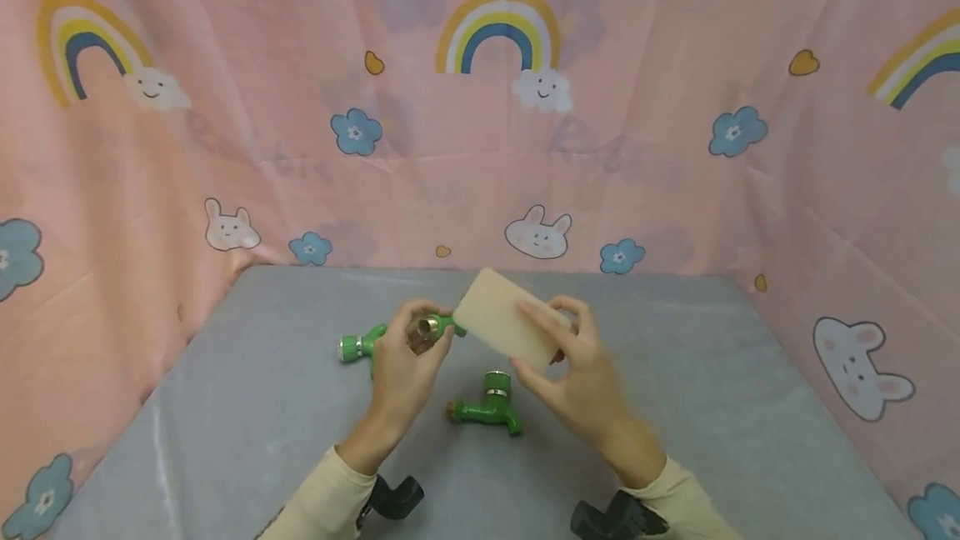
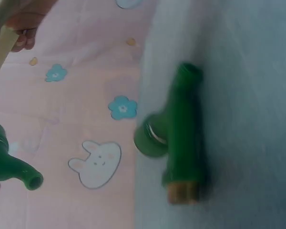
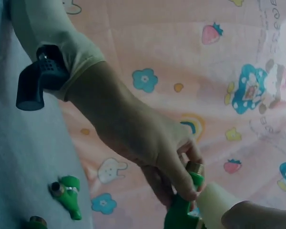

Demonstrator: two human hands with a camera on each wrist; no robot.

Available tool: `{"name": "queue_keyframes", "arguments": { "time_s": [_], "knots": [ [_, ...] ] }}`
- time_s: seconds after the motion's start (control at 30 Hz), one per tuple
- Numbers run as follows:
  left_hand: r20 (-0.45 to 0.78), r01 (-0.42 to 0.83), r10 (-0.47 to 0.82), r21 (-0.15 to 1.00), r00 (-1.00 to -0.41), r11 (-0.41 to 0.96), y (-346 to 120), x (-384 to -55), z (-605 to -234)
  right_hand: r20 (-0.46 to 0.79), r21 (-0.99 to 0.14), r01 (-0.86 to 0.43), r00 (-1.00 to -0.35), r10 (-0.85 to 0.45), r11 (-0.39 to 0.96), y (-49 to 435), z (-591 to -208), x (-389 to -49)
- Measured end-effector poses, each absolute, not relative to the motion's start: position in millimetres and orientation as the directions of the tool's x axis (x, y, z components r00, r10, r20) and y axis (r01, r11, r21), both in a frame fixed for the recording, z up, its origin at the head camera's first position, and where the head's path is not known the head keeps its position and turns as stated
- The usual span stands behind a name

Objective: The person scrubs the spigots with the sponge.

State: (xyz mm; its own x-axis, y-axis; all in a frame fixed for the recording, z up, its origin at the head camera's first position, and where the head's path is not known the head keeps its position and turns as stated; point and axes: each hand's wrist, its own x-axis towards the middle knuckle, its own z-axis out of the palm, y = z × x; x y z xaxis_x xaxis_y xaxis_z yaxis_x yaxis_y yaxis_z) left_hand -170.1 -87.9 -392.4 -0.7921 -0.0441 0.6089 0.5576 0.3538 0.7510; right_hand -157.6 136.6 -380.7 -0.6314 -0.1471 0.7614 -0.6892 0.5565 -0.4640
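Observation:
My left hand [image 1: 405, 365] grips a green tap [image 1: 447, 323] by its body, its brass threaded end turned toward me. In the left wrist view the spout of this held tap [image 2: 9, 164] points down. My right hand [image 1: 577, 357] pinches a cream rectangular sheet [image 1: 506, 319] between thumb and fingers, right beside the held tap. A small dark reddish bit shows at the sheet's right edge; what it is, I cannot tell. In the right wrist view the sheet [image 3: 217, 202] lies close against the tap, partly covered by the right hand [image 3: 260, 214].
On the grey tabletop [image 1: 247, 407] a second green tap [image 1: 487, 408] lies in front, between the forearms. Another green tap [image 1: 358, 346] lies left of the left hand, partly hidden by it. A pink patterned cloth [image 1: 450, 173] surrounds the table. Black devices [image 1: 397, 498] sit at both wrists.

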Motion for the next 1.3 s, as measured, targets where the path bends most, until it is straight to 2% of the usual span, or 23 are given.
{"name": "queue_keyframes", "arguments": {
  "time_s": [0.1, 0.27, 0.37, 0.5, 0.57, 0.67, 0.73, 0.8, 0.97, 1.1, 1.2, 1.3],
  "knots": [
    [0.695, 0.617, -0.011, 0.646, -0.719, 0.448, -85.9, -169.8, -394.6, 0.712, -0.498, -0.635, -0.689, -0.140, 0.591, 134.6, -383.6, -159.1],
    [0.772, 0.673, 0.050, 0.519, -0.634, 0.527, -83.6, -170.3, -399.0, 0.672, -0.590, -0.507, -0.740, 0.034, 0.629, 145.6, -379.4, -164.6],
    [0.809, 0.696, 0.083, 0.442, -0.581, 0.565, -83.1, -171.3, -401.4, 0.659, -0.611, -0.533, -0.753, 0.002, 0.586, 146.8, -375.8, -161.0],
    [0.859, 0.723, 0.134, 0.320, -0.494, 0.612, -82.1, -172.9, -405.3, 0.562, -0.647, -0.525, -0.818, -0.120, 0.553, 141.5, -375.7, -157.0],
    [0.878, 0.728, 0.157, 0.261, -0.451, 0.634, -81.7, -173.4, -407.3, 0.501, -0.663, -0.467, -0.858, -0.117, 0.586, 142.3, -376.8, -159.3],
    [0.888, 0.728, 0.187, 0.206, -0.419, 0.654, -81.4, -174.0, -409.5, 0.454, -0.650, -0.356, -0.890, -0.032, 0.672, 151.5, -377.8, -166.3],
    [0.885, 0.729, 0.198, 0.201, -0.422, 0.654, -81.5, -174.6, -409.8, 0.455, -0.653, -0.319, -0.890, 0.019, 0.687, 159.4, -377.5, -170.9],
    [0.881, 0.729, 0.206, 0.199, -0.425, 0.655, -81.8, -175.4, -409.5, 0.470, -0.671, -0.340, -0.882, 0.023, 0.659, 164.6, -375.8, -172.9],
    [0.860, 0.737, 0.207, 0.248, -0.467, 0.629, -83.6, -176.9, -407.6, 0.489, -0.713, -0.508, -0.854, -0.177, 0.483, 160.1, -373.1, -168.9],
    [0.806, 0.724, 0.176, 0.382, -0.565, 0.574, -84.1, -176.6, -406.2, 0.420, -0.713, -0.520, -0.854, -0.309, 0.470, 155.1, -376.9, -168.4],
    [0.739, 0.691, 0.137, 0.525, -0.660, 0.498, -84.5, -177.1, -405.4, 0.354, -0.704, -0.461, -0.887, -0.296, 0.540, 159.9, -378.9, -171.2],
    [0.611, 0.613, 0.116, 0.727, -0.783, 0.310, -86.1, -178.9, -404.8, 0.347, -0.710, -0.424, -0.905, -0.245, 0.562, 167.2, -379.1, -173.9]
  ]
}}
